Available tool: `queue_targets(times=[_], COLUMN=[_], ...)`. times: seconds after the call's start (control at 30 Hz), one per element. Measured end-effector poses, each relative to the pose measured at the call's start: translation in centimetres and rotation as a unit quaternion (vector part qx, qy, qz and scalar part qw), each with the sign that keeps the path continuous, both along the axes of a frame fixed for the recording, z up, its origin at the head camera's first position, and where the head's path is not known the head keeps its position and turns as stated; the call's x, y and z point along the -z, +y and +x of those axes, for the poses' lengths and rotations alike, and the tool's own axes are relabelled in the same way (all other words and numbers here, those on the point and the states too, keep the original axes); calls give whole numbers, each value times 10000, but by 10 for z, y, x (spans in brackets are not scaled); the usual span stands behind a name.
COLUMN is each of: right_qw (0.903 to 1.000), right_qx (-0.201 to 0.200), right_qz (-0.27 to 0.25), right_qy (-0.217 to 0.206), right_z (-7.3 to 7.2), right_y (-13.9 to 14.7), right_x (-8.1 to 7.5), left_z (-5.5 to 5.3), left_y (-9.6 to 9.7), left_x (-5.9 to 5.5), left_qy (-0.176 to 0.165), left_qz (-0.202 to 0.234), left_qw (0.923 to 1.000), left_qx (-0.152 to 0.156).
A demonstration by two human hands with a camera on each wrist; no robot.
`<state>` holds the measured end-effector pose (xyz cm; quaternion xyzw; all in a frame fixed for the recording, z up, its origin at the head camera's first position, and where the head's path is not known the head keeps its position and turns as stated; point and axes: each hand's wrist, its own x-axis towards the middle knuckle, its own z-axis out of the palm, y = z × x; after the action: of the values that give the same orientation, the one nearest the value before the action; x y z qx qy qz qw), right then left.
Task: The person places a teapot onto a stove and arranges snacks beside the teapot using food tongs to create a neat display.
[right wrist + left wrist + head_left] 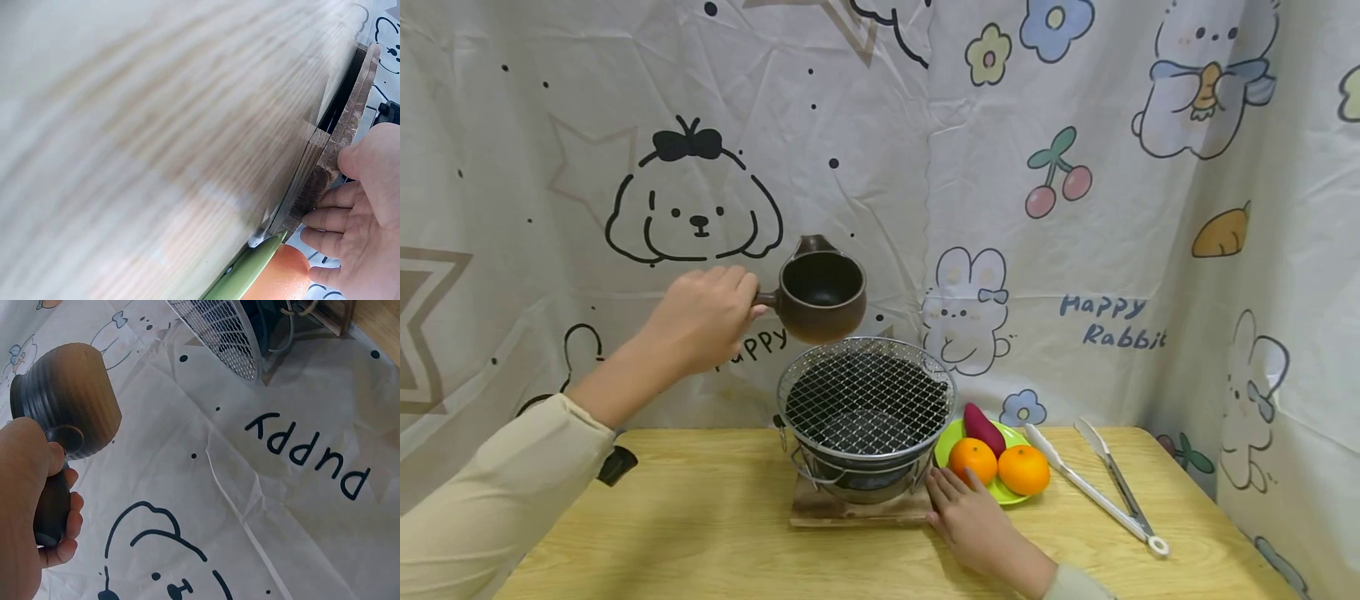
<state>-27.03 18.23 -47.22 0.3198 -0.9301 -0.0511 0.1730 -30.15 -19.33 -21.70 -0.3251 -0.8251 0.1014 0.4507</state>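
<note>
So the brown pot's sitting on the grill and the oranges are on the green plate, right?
Not quite: the left hand holds the brown pot clear of the grill, as the left wrist view shows. The oranges are on the green plate.

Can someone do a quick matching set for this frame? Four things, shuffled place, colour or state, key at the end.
Things:
1. pot
2. tongs
3. grill
4. plate

Place, colour or state:
A. green, under the oranges
B. standing on the board
C. held up in the left grip
D. lying right of the oranges

Pairs: 1-C, 2-D, 3-B, 4-A
</note>
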Motion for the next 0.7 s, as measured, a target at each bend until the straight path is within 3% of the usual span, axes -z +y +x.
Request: queue_targets(times=[0.33,0.7], right_qw=[10000,9996], right_qx=[6,63], right_qz=[54,24], right_qy=[68,-288], right_z=[0,4], right_y=[0,-2], right_x=[0,-5], left_z=[-2,-9], left_y=[13,29], left_x=[6,12], left_qy=[-87,109], left_qz=[73,8], left_qw=[9997,9999], left_qx=[-227,-87])
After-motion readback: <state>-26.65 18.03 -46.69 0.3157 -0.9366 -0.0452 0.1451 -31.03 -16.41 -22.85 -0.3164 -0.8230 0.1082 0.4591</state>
